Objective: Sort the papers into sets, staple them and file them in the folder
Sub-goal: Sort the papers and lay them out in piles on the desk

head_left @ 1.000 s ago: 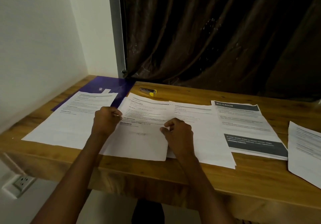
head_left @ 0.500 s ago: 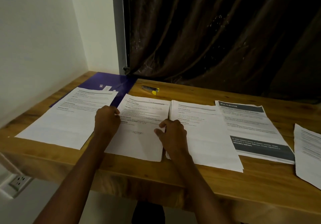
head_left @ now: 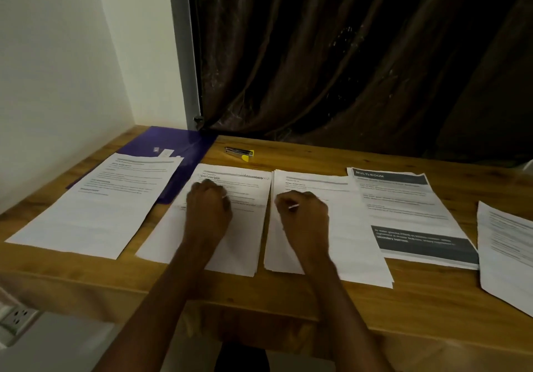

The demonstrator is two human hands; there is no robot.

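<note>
Five lots of printed papers lie in a row on the wooden table (head_left: 288,302). The leftmost sheet (head_left: 95,210) partly covers a purple folder (head_left: 173,143) in the back left corner. My left hand (head_left: 209,210) rests as a loose fist on the second stack (head_left: 248,236). My right hand (head_left: 304,213), fingers curled, rests on the third stack (head_left: 357,244). To the right lie a sheet headed MULTI-ROOM (head_left: 403,207) and a last sheet (head_left: 507,253) hanging over the front edge. A silver and yellow stapler (head_left: 239,152) lies behind the second stack.
A dark curtain (head_left: 346,54) hangs behind the table and a white wall (head_left: 57,68) closes the left side. A wall socket (head_left: 17,317) sits low on the left, below the table's front edge.
My right hand moved right, off the second stack's edge onto the third stack. My left hand shifted right onto the second stack. A narrow gap now separates those two stacks.
</note>
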